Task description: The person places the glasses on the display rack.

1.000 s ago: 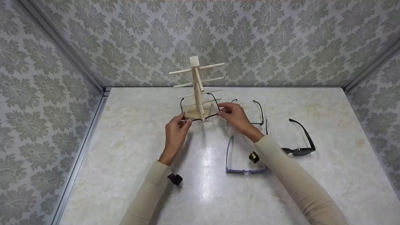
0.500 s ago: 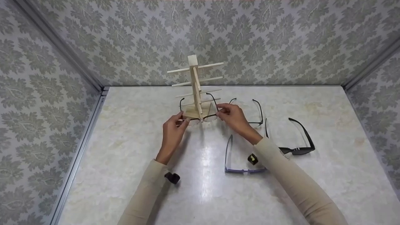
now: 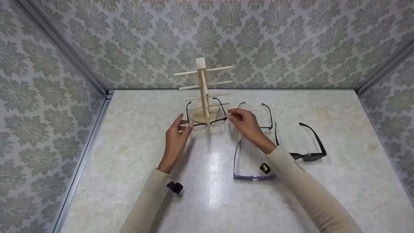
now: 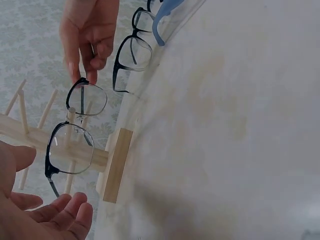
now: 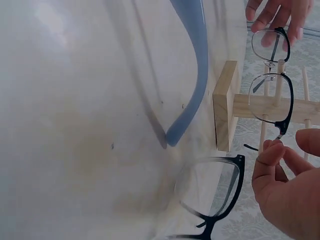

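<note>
Black half-rim eyeglasses [image 3: 199,125] sit low on a wooden eyewear stand [image 3: 203,87], their bridge at the end of a front peg [image 4: 71,114]. Their temples point back on either side of the post. Beside the left lens is my left hand [image 3: 176,132], its thumb and fingers spread apart around the corner of the frame without gripping it. On the other side, my right hand [image 3: 247,124] has its fingertips right at the hinge. Its thumb stands apart from the fingers in the right wrist view, and a small gap shows in the head view.
Right of the stand lie dark-framed eyeglasses [image 3: 270,116]. Nearer are blue-framed glasses [image 3: 247,177], partly under my right forearm, and black sunglasses [image 3: 312,156]. Patterned walls [image 3: 278,42] enclose the table [image 3: 129,181] at the back and sides.
Both hands have let go of the eyeglasses' corners and moved slightly outward, the left hand to the left and the right hand to the right. The eyeglasses stay on the stand.
</note>
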`<control>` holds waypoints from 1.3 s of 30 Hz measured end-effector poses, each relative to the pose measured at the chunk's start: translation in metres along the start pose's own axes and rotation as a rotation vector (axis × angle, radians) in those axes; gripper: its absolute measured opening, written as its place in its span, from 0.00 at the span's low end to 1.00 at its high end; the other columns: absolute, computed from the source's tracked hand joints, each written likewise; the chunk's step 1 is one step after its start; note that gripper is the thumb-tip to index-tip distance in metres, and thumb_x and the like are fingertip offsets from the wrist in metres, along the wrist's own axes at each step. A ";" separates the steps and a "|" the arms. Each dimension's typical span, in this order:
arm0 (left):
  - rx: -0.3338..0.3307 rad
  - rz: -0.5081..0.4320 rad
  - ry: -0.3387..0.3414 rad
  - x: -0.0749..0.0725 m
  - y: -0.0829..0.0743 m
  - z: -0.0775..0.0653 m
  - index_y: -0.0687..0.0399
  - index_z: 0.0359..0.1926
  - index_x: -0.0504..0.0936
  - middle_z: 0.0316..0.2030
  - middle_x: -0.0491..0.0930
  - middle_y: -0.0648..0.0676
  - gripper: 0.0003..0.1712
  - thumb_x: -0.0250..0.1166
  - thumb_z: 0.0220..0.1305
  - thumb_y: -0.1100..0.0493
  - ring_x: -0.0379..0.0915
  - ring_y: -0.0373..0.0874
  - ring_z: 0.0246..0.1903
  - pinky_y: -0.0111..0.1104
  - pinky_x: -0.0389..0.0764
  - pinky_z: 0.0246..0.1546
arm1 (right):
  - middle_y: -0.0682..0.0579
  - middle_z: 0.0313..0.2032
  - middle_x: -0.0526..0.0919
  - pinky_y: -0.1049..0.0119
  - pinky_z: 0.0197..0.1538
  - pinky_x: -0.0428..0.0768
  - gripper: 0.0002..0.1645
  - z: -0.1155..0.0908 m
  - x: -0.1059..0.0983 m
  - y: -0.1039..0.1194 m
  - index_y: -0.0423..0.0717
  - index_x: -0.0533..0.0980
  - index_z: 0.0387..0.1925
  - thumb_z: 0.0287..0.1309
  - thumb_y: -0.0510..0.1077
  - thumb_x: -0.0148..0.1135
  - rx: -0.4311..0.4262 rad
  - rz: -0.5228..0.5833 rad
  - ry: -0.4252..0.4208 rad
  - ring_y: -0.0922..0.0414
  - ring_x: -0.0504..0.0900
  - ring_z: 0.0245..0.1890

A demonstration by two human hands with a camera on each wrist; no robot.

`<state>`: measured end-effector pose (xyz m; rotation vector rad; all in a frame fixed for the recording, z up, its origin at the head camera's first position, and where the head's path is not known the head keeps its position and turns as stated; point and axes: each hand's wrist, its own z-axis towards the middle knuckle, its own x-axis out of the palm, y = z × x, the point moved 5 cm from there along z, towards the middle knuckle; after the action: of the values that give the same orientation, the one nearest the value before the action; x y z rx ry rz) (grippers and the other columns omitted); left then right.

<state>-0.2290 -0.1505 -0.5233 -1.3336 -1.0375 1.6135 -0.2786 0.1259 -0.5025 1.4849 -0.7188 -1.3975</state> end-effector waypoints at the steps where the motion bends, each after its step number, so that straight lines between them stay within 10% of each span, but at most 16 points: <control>1: -0.001 -0.002 -0.004 -0.002 0.000 -0.001 0.64 0.83 0.66 0.63 0.82 0.64 0.39 0.67 0.82 0.52 0.83 0.55 0.54 0.50 0.86 0.56 | 0.38 0.56 0.88 0.53 0.59 0.83 0.19 -0.003 -0.003 -0.001 0.35 0.83 0.66 0.81 0.39 0.63 -0.003 0.000 -0.008 0.45 0.85 0.55; 19: 0.041 0.030 0.012 -0.001 -0.010 -0.031 0.64 0.66 0.83 0.56 0.87 0.62 0.23 0.72 0.77 0.58 0.87 0.54 0.53 0.49 0.87 0.56 | 0.39 0.57 0.89 0.72 0.56 0.82 0.18 -0.059 -0.045 -0.009 0.37 0.84 0.64 0.79 0.39 0.67 0.007 0.010 -0.063 0.47 0.86 0.57; 39: 0.119 -0.042 0.141 0.048 -0.008 -0.059 0.71 0.65 0.82 0.56 0.86 0.68 0.23 0.73 0.76 0.63 0.87 0.59 0.54 0.50 0.89 0.54 | 0.41 0.57 0.89 0.72 0.55 0.82 0.18 -0.118 -0.067 -0.017 0.39 0.85 0.62 0.75 0.34 0.70 -0.069 -0.076 -0.135 0.45 0.87 0.56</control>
<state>-0.1770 -0.0967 -0.5395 -1.3165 -0.8656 1.5032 -0.1792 0.2201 -0.5014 1.3863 -0.6961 -1.5772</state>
